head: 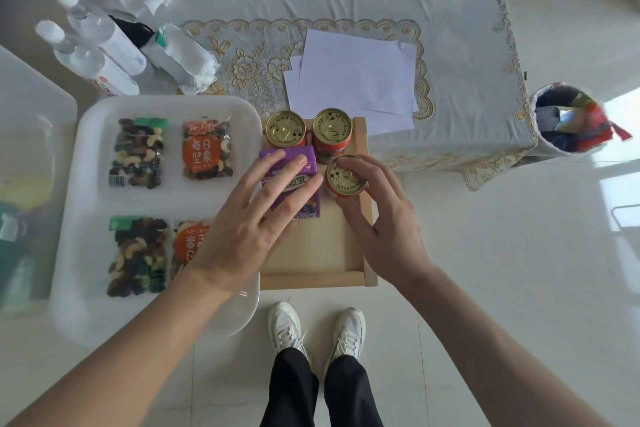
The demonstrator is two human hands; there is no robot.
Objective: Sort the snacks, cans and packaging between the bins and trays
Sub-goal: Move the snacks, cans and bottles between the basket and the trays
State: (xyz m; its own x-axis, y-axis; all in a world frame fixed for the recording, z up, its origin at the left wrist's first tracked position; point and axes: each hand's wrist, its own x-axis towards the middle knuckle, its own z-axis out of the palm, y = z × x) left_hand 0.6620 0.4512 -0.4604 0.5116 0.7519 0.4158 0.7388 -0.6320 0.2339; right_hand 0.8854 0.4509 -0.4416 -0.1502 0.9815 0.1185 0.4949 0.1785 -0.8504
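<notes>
A wooden tray (322, 253) holds two upright red cans with gold lids (286, 128) (331, 130) at its far end. My right hand (377, 218) grips a third red can (346, 176) by its sides, just in front of them. A purple carton (298, 184) lies on the tray's left part, and my left hand (252, 218) rests on it with fingers spread. A white plastic tray (86, 204) to the left carries several nut-mix packets (138, 152) (207, 149) (138, 256), one partly hidden under my left wrist.
Two clear bottles (93, 45) and crumpled white wrapping (180, 55) lie beyond the white tray. White paper sheets (356, 76) sit on a lace-covered low table (467, 45). A round bin of colourful wrappers (571, 118) stands at right. A translucent bin (31, 149) is at left. My shoes (318, 326) are below.
</notes>
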